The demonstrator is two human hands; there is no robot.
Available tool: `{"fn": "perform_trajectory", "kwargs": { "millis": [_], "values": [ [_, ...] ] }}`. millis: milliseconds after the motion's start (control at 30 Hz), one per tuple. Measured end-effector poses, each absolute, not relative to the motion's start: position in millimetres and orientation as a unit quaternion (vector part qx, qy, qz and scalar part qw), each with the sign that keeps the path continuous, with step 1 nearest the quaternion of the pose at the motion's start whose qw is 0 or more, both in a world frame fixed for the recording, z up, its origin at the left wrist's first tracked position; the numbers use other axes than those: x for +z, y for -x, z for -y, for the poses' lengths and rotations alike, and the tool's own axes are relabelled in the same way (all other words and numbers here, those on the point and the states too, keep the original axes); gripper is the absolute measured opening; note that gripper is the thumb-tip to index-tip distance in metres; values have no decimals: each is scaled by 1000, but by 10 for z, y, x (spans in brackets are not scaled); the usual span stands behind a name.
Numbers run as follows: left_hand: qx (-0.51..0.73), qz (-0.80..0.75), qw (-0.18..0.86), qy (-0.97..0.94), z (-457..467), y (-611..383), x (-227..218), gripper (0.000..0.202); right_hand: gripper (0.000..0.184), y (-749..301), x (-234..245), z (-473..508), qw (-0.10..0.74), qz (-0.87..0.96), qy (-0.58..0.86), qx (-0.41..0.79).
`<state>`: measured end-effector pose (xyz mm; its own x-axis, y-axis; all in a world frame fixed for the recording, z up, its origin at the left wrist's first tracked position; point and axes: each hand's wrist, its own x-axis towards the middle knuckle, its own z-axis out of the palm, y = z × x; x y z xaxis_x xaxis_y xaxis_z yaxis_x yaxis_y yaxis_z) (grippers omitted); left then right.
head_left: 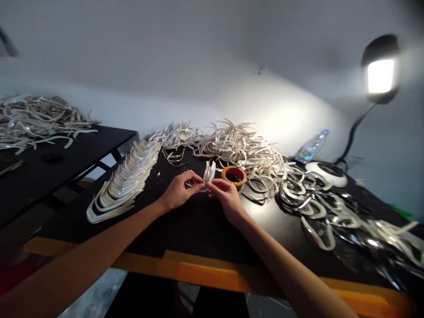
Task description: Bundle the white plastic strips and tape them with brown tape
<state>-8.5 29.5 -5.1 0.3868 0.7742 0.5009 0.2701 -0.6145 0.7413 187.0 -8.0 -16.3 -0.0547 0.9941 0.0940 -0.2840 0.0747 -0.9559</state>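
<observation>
My left hand (179,191) and my right hand (227,196) meet at the middle of a black table (185,225). Together they pinch a small bundle of curved white strips (209,173), which stands up between the fingertips. Both hands have their fingers closed on it. A roll of brown tape (234,175) lies just behind my right hand. To the left of my left hand, a long neat row of stacked white curved strips (127,179) runs diagonally across the table.
A loose heap of white strips (238,148) lies behind the hands, and shiny curved pieces (318,205) spread to the right. A plastic bottle (312,148) and a lit lamp (380,75) stand at the right. A second black table (66,154) on the left holds another pile (36,119).
</observation>
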Motion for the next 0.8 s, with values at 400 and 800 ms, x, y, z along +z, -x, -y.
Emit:
{"fn": "perform_trajectory", "kwargs": {
  "millis": [400,800],
  "values": [
    [411,-345,319,-781,-224,76,-6,21,34,-1850,-125,92,561,508,400,517],
    [381,-344,303,-803,-184,73,2,24,39,-1834,-167,63,561,498,411,518]
  ]
}}
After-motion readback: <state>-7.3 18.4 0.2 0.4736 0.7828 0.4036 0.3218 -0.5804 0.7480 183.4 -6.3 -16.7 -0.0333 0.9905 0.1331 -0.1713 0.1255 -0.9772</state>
